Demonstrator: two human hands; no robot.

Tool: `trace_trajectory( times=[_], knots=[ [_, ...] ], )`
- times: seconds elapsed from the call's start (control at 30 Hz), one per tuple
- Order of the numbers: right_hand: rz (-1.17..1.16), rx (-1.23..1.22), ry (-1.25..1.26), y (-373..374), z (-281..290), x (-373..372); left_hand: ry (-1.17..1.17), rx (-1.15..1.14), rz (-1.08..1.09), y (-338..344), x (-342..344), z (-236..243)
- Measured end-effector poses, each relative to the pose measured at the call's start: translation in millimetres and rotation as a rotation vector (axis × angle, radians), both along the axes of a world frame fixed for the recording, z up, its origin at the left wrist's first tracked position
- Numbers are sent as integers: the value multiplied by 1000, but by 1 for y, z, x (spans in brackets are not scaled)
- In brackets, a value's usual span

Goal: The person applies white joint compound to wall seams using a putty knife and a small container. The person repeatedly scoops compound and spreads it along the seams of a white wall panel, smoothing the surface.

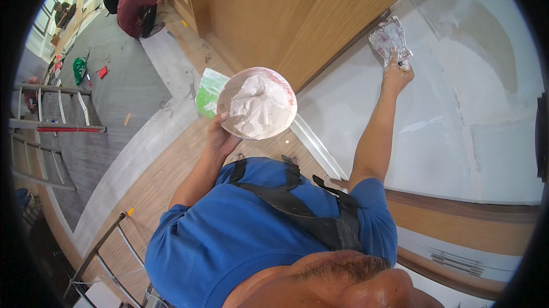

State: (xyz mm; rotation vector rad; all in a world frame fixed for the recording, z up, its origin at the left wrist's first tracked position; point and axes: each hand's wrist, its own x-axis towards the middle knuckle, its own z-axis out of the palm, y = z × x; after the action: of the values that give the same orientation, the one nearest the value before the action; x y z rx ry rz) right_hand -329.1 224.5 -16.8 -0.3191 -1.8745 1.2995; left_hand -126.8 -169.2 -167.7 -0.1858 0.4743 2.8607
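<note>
Your left hand (pixel 222 135) is closed on the near left side of a round tub (pixel 227 95), thumb at the rim and the other fingers mostly hidden beneath; the tub sits in front of your chest, its mouth facing up, with a mound of whitish paste (pixel 260 105) inside. A green-and-white flat piece (pixel 208 94) sticks out beside the tub, though you cannot tell whether your fingers hold it too. Your right hand (pixel 398 72), arm stretched out, is wrapped around a broad scraper (pixel 389 38) smeared with white, its blade at the pale wall (pixel 434 102) near the edge of the wooden panel (pixel 274 11). To your left, a ladder (pixel 63 128) shows at the side, and a person in a dark red shirt (pixel 136 11) crouches farther off
</note>
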Motion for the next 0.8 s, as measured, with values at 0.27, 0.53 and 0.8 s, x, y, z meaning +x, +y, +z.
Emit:
trace_trajectory(
  times=[0.27,0.53,0.8],
  knots=[
    [-39,41,-13,20,-4,-27,-9,-27,83,8,-1,4],
    [-224,169,25,0,2,-20,25,-33,101,9,-2,6],
    [-304,133,-31,33,-15,-19,-12,-73,151,10,2,6]
  ],
)
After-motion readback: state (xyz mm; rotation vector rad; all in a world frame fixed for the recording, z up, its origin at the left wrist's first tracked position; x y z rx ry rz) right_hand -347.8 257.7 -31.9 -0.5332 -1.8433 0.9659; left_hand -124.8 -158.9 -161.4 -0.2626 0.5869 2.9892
